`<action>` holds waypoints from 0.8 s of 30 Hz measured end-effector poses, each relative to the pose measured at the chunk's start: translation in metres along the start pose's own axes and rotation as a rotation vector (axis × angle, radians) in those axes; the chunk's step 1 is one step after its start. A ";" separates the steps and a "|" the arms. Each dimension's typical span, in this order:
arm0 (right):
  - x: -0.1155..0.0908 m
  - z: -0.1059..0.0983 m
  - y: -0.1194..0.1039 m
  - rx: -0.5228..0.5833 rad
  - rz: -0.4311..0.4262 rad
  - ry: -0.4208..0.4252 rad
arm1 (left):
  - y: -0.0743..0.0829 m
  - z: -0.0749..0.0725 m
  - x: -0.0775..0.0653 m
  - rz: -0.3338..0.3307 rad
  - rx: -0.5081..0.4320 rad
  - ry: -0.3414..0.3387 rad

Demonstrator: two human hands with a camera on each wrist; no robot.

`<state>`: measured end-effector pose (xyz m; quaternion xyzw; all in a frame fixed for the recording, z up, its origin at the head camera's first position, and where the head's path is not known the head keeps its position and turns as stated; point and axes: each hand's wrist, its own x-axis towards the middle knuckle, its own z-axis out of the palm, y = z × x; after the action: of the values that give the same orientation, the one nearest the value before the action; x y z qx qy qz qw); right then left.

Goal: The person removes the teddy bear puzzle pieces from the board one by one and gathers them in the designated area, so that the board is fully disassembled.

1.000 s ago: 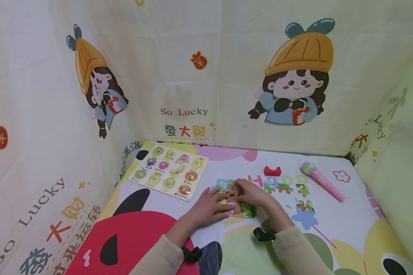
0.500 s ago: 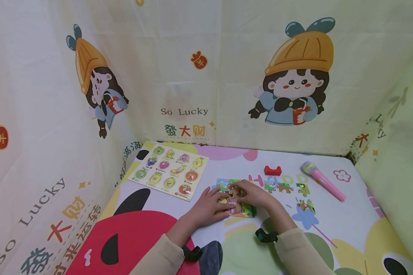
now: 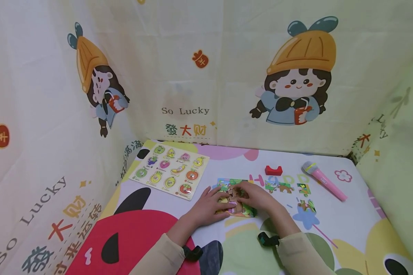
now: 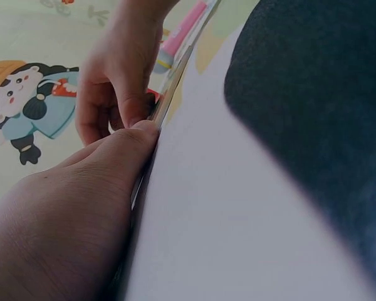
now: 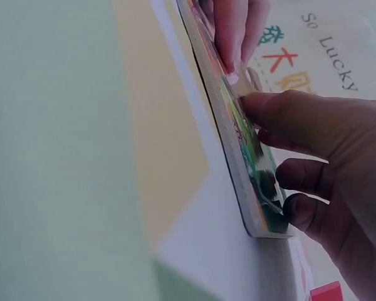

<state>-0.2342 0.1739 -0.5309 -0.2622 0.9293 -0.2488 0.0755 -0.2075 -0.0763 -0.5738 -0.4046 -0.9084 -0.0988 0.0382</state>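
Observation:
A small jigsaw puzzle board [image 3: 249, 211] with a colourful picture lies flat on the table in the head view. My left hand [image 3: 209, 207] rests on its left side, fingers stretched out over the picture. On the right side, my right hand [image 3: 257, 195] bends over the board, thumb and fingertips together near its middle. In the right wrist view the thumb and index finger pinch a brownish puzzle piece [image 5: 253, 76] that stands tilted at the board's surface, with left-hand fingertips right beside it. The right hand's other fingers curl close to the board's edge.
Several loose puzzle pieces [image 3: 285, 187] lie right of the board. Behind them are a red notched block [image 3: 273, 170] and a pink toy microphone [image 3: 325, 181]. A fruit picture board [image 3: 173, 171] lies at the back left. Printed cloth walls [image 3: 234, 84] surround the table.
My right hand and wrist have shifted slightly to the right and toward me, its fingertips staying over the middle of the board. The left hand has stayed in place.

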 end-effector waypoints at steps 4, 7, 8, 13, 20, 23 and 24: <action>-0.003 0.001 0.002 -0.056 -0.041 0.032 | 0.000 -0.001 0.001 0.002 -0.007 0.000; -0.004 0.002 0.004 -0.075 -0.041 0.045 | 0.001 -0.001 0.001 0.002 -0.010 -0.004; -0.004 0.002 0.005 -0.078 -0.037 0.050 | 0.001 -0.001 0.001 0.001 -0.010 -0.006; -0.006 0.002 0.009 -0.094 -0.002 0.071 | 0.002 -0.003 0.001 -0.006 -0.017 -0.011; -0.015 -0.008 0.011 -0.086 0.037 0.077 | 0.001 -0.002 0.000 -0.007 -0.021 0.000; -0.021 -0.015 0.013 -0.077 0.063 0.076 | 0.001 -0.001 -0.001 -0.013 -0.028 0.000; -0.024 -0.017 0.014 -0.075 0.078 0.076 | 0.001 -0.001 -0.001 -0.014 -0.032 0.001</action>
<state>-0.2253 0.2040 -0.5229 -0.2189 0.9497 -0.2205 0.0400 -0.2061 -0.0763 -0.5728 -0.3988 -0.9094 -0.1136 0.0314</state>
